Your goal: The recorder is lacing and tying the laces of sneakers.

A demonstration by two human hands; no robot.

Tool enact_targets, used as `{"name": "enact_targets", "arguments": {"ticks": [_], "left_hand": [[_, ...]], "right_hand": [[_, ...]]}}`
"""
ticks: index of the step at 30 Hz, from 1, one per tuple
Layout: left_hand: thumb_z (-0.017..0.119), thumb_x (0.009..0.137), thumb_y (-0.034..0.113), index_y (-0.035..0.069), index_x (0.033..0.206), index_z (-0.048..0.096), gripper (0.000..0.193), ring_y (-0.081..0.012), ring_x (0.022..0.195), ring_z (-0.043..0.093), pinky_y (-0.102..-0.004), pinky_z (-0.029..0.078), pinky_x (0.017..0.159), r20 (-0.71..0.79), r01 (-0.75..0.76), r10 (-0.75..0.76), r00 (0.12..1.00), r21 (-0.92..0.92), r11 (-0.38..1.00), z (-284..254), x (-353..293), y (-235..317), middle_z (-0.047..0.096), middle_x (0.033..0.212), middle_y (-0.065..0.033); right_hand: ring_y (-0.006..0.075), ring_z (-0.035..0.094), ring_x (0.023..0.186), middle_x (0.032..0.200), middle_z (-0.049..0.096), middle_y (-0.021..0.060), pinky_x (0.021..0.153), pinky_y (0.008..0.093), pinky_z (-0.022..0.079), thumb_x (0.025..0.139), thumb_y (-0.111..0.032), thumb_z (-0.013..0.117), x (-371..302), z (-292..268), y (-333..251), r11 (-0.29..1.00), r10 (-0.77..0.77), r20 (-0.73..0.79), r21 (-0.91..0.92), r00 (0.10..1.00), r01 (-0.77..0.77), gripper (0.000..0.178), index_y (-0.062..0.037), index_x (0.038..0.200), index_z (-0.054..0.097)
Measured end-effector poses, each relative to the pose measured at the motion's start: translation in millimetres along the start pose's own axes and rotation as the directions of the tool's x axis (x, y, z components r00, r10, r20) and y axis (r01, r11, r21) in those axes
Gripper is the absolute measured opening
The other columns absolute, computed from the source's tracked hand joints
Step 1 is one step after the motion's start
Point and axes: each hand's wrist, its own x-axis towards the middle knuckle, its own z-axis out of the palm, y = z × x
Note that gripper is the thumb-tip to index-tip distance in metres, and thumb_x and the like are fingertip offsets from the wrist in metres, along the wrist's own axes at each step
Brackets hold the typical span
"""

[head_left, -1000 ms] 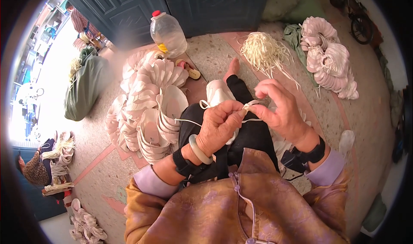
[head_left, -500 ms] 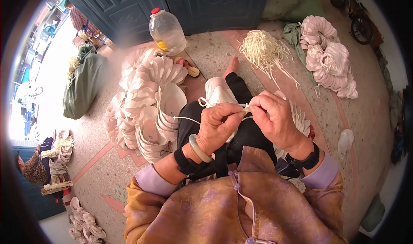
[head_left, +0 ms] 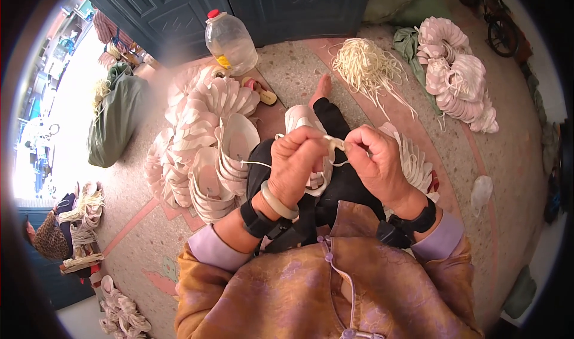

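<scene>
A white shoe upper (head_left: 301, 118) sits on my lap, toe pointing away from me, with its middle partly hidden by my hands. My left hand (head_left: 297, 164) is closed in a pinch on a cream shoelace (head_left: 335, 142). Close by on the right, my right hand (head_left: 378, 162) pinches the same lace between thumb and forefinger. A short stretch of it runs between the two hands, above the upper. One thin lace end sticks out to the left, over my dark trouser leg.
Stacked pale shoe uppers (head_left: 203, 109) lie on the floor to the left, more (head_left: 409, 159) to the right. Ahead are a heap of cream laces (head_left: 368, 64), a clear jug (head_left: 230, 43) and a slipper (head_left: 260, 92). Another person (head_left: 51, 237) sits at the far left.
My left hand has lifted and turned, its knuckles now higher. Both hands have shifted slightly, baring more of the shoe upper's opening below them. The lace loop beside the upper is mostly covered now.
</scene>
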Motion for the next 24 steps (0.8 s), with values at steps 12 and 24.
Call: {"name": "enact_targets", "arguments": {"ticks": [12,24], "left_hand": [[0.051,0.079,0.004,0.004,0.09,0.063,0.016,-0.0019,0.054,0.044,-0.0167,0.034,0.049,0.128,0.029,-0.039,0.991,0.078,0.997,-3.0,5.1,-1.4,0.054,0.066,0.0041],[0.048,0.088,0.018,0.005,0.085,0.056,0.015,-0.0056,0.05,0.042,-0.0186,0.032,0.046,-0.048,0.132,-0.138,0.989,-0.116,0.985,-28.9,30.1,-6.0,0.053,0.065,-0.0003]], "right_hand": [[0.0172,0.048,0.061,0.067,0.051,0.0073,0.057,0.0268,0.039,0.078,-0.001,0.054,-4.8,7.0,13.3,0.994,-0.095,-0.005,-0.054,0.995,0.095,0.004,-0.0001,0.075,0.051],[0.0149,0.05,0.059,0.065,0.052,0.0048,0.054,0.028,0.04,0.081,-0.004,0.05,-11.4,-7.4,40.4,0.994,0.108,-0.176,0.031,0.978,-0.104,0.007,-0.002,0.074,0.052]]}}
